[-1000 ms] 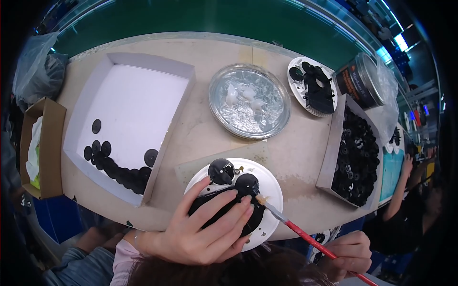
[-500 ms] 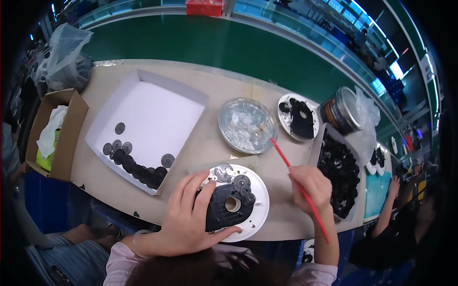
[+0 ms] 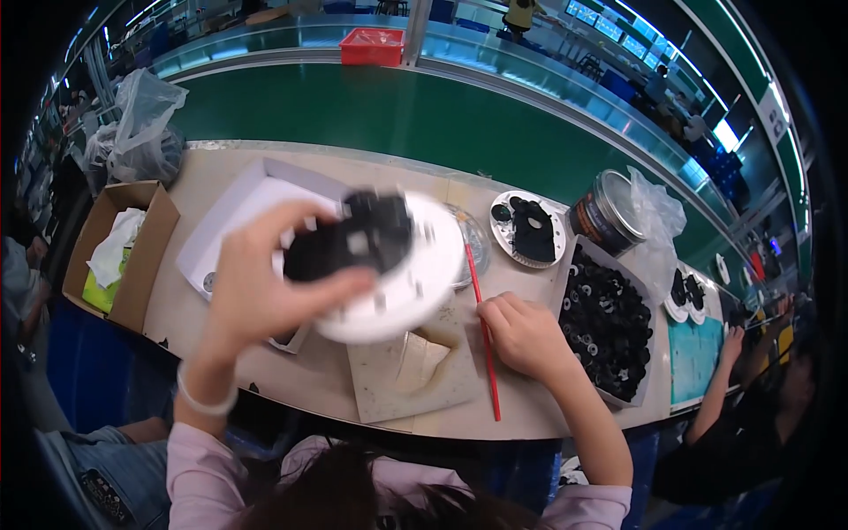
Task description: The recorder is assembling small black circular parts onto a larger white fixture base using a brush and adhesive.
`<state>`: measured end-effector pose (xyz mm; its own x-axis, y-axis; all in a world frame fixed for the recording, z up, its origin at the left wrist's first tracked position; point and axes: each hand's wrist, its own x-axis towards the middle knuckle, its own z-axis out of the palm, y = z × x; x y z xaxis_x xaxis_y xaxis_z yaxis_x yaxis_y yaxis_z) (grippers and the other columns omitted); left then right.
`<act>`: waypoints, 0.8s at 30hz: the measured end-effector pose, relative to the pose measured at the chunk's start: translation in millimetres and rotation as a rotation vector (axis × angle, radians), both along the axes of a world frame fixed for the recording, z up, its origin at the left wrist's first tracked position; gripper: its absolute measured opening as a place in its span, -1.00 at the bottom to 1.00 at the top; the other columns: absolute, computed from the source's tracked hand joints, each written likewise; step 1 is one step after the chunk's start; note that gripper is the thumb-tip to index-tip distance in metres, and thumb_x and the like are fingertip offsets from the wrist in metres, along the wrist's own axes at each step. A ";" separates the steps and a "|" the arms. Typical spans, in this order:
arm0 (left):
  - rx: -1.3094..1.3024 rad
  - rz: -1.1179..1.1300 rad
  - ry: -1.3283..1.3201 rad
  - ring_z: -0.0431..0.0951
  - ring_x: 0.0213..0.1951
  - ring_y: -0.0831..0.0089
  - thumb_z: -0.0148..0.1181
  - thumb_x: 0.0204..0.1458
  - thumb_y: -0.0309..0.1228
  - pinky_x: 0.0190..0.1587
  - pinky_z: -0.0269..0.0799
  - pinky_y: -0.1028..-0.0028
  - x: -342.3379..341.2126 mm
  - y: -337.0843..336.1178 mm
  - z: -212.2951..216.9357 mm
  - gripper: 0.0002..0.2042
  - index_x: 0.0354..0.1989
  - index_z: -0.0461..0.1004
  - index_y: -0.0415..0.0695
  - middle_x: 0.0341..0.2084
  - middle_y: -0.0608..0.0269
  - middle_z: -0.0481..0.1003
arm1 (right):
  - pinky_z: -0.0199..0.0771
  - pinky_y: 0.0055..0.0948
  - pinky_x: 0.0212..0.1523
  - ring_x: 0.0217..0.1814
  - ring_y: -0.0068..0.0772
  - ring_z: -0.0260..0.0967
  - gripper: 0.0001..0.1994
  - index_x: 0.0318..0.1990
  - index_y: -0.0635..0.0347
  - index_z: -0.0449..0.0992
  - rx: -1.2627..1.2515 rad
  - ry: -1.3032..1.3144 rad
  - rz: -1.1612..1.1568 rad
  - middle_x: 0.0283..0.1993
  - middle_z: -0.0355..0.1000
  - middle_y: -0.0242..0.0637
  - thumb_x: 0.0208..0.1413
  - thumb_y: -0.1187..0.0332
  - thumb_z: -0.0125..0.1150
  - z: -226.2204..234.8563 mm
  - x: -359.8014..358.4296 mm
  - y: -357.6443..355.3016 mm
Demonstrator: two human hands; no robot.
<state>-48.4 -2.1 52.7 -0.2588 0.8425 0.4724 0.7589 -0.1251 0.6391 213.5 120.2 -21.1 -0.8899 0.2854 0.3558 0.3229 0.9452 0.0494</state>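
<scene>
Left hand (image 3: 265,283) is raised above the workbench (image 3: 265,371), fingers closed around a white plate (image 3: 406,291) bearing a blurred black part (image 3: 353,238); the plate is tilted. Right hand (image 3: 526,336) rests on the bench, curled around a thin red brush (image 3: 481,327). Containers: a white tray (image 3: 238,208), partly hidden by the lifted plate; a small white dish (image 3: 528,230) holding black pieces; a box (image 3: 609,327) filled with black rings; a dark tin (image 3: 605,212); a cardboard box (image 3: 119,256) at far left. A stained board (image 3: 415,380) lies under the plate.
</scene>
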 end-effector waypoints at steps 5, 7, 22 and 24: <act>-0.032 0.080 0.267 0.47 -0.37 0.36 0.33 -0.36 0.01 -0.31 0.37 0.48 -29.4 100.5 29.9 -0.44 -0.30 0.46 -0.24 -0.40 0.13 0.46 | 0.40 -0.35 -0.41 -0.38 -0.24 0.36 -0.86 -0.35 0.18 0.36 -0.048 -0.032 -0.071 -0.40 0.37 -0.25 -0.15 0.49 0.07 9.3 9.1 -5.7; 0.060 0.095 0.388 0.48 -0.36 0.28 0.31 -0.35 0.05 -0.28 0.38 0.44 -38.6 150.2 16.6 -0.40 -0.29 0.46 -0.27 -0.40 0.07 0.46 | 0.41 -0.36 -0.36 -0.34 -0.23 0.37 -0.83 -0.36 0.19 0.36 -0.042 0.096 -0.139 -0.36 0.40 -0.24 -0.19 0.51 0.11 20.5 28.8 -11.2; -0.418 0.355 0.778 0.24 0.08 0.00 0.14 -0.13 0.04 0.04 0.24 0.15 -107.4 344.1 -83.0 -0.23 0.18 0.07 -0.20 0.11 -0.09 0.16 | 0.40 -0.35 -0.23 -0.28 -0.25 0.42 -0.64 -0.19 0.22 0.31 -0.307 0.531 -2.007 -0.32 0.44 -0.18 -0.16 0.34 0.26 -177.0 403.6 -170.7; -0.380 0.531 0.892 0.10 0.19 0.08 0.12 -0.07 -0.08 0.02 0.22 0.01 -100.8 341.4 -78.1 -0.28 0.24 -0.04 -0.02 0.21 0.09 0.03 | 0.41 -0.36 -0.23 -0.29 -0.27 0.43 -0.61 -0.18 0.22 0.36 -0.512 0.427 -1.953 -0.33 0.45 -0.18 -0.20 0.33 0.29 -219.7 419.8 -164.3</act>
